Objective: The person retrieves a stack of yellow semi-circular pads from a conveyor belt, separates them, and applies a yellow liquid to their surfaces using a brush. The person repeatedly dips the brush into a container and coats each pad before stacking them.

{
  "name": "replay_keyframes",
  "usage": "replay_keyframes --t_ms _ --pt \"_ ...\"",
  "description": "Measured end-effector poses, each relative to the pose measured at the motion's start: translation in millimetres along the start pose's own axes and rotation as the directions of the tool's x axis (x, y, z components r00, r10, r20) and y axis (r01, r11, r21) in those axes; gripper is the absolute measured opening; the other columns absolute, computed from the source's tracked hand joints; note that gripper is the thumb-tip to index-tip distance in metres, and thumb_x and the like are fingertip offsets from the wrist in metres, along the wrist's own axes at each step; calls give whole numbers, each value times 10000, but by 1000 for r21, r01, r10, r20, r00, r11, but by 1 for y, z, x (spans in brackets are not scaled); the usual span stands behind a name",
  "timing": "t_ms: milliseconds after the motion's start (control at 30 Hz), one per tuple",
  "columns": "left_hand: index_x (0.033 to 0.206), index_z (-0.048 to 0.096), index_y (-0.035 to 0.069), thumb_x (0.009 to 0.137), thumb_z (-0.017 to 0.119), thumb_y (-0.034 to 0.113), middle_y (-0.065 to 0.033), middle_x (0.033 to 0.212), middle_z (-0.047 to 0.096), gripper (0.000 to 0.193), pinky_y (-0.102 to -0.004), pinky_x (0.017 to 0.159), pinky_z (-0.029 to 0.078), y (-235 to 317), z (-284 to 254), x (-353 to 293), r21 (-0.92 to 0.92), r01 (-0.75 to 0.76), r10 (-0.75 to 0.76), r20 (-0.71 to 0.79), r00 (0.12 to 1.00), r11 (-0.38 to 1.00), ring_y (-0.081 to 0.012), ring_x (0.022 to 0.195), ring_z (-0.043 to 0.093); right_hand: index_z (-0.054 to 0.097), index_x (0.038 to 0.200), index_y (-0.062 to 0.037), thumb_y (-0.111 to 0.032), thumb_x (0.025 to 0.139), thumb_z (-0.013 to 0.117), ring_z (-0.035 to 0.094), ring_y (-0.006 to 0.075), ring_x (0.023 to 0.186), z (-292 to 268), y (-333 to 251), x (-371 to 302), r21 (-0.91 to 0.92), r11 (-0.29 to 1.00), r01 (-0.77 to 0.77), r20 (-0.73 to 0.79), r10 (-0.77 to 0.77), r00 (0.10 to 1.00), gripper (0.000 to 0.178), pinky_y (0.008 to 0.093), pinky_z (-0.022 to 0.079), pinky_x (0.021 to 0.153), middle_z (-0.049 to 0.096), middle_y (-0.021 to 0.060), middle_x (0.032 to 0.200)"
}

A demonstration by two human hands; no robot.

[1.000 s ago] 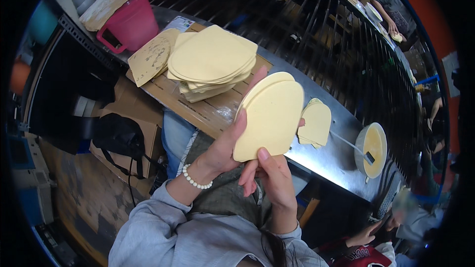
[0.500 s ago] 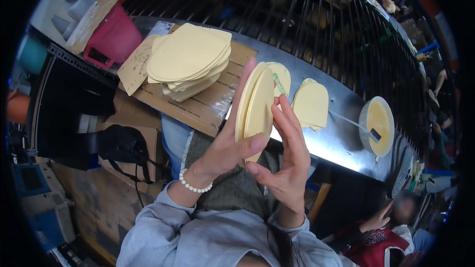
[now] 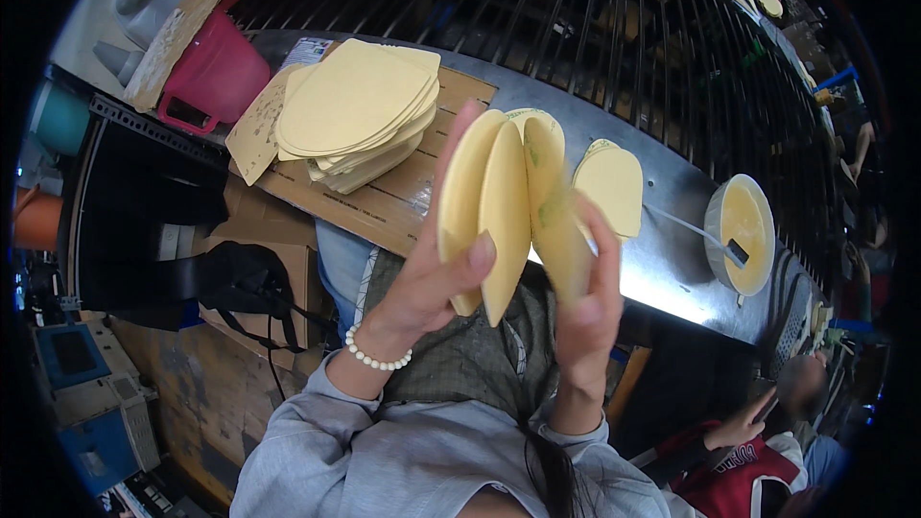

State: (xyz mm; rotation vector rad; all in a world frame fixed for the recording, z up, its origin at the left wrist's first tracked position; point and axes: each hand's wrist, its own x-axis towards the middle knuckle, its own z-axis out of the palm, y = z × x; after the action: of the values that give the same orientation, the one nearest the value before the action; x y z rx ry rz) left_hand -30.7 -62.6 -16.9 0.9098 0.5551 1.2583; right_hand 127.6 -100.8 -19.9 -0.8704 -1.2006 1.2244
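Above lap (image 3: 422, 360), left hand (image 3: 432, 278) grasping rounded yellow sheets (image 3: 505, 225); right hand (image 3: 589, 321) grasping blurred yellow piece (image 3: 556, 230).

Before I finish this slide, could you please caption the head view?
Left hand and right hand hold fanned yellow pieces near a stack on cardboard.

Two pale-yellow, round-ended sheets (image 3: 506, 221) stand near-upright in the left hand (image 3: 425, 280), fanned slightly apart, rounded ends toward 12 o'clock. At their 3 o'clock, a third sheet (image 3: 554, 221), similarly coloured, blurred, is held by the right hand (image 3: 590, 321).
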Motion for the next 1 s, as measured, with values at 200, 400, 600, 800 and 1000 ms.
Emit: replay_keyframes --t_ms 200,400,600,800,1000 --pt "1678 -14 117 746 686 825 -135 1675 223 1363 -447 1250 297 -14 5 7 219 -81 77 23 997 972 -271 1547 287 443 1538 -43 -197 744 886 379 414 1503 6 17 -2 -331 923 193 124 -160 979 923 479 334 1207 317 287 1643" --pt "1677 -29 120 664 602 949 -141 1677 209 1453 -440 1248 297 -4 19 5 195 -14 30 -81 996 981 -275 1555 265 431 1536 -22 -214 780 845 376 394 1503 5 24 -3 -235 962 139 71 -125 990 883 460 319 1218 345 263 1630" --pt "1677 0 141 631 811 803 -123 1665 230 1480 -424 1247 294 4 17 3 45 94 -91 -76 993 995 -271 1544 279 270 1581 26 -392 860 839 400 354 1483 10 23 -1 -74 995 65 54 -61 997 1010 459 312 1236 325 248 1633" --pt "1676 10 151 717 922 570 -127 1651 248 1389 -421 1251 275 2 14 2 3 38 -38 -11 999 999 -264 1540 283 234 1603 15 -395 930 685 312 346 1534 11 12 -5 119 993 -17 -16 19 1000 908 467 245 1257 297 236 1641" --pt "1666 99 146 824 870 162 -146 1541 295 1142 -436 1178 381 6 14 1 -6 17 -18 -36 999 1000 -282 1424 387 213 1617 1 -533 928 653 302 342 1535 8 9 -2 65 996 -59 -15 60 998 976 465 229 1253 301 247 1632"
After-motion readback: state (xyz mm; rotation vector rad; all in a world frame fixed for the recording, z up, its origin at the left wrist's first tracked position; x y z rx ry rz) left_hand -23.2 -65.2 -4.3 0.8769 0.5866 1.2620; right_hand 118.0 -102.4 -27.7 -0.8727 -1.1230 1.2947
